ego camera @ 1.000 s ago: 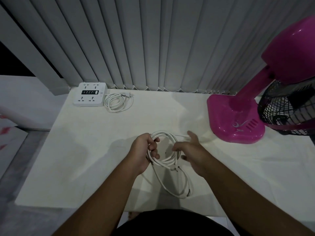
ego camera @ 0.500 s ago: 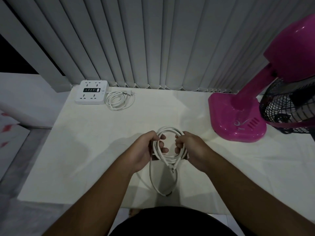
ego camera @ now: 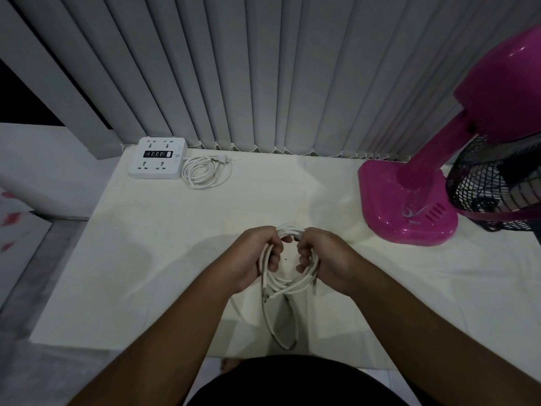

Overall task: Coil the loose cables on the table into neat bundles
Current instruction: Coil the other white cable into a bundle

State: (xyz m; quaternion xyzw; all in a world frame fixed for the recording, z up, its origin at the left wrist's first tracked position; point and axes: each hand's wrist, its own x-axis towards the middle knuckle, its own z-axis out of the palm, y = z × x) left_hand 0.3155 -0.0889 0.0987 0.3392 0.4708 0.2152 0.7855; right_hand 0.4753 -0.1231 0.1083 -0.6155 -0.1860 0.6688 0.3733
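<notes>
Grey vertical blinds (ego camera: 263,68) hang behind a white-covered table (ego camera: 146,259). Over its near middle, the left hand (ego camera: 254,259) and the right hand (ego camera: 325,259) each curl their fingers round opposite sides of a white cable (ego camera: 281,284) coil. One loop trails towards the table's near edge. At the far left a power strip (ego camera: 158,158) sits beside its own cord (ego camera: 205,171) (neatly coiled). A pink fan (ego camera: 409,206) stands at the right.

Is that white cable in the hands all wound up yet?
Not fully. The left hand and right hand grip several loops of the white cable, but a long loop hangs loose below them.
</notes>
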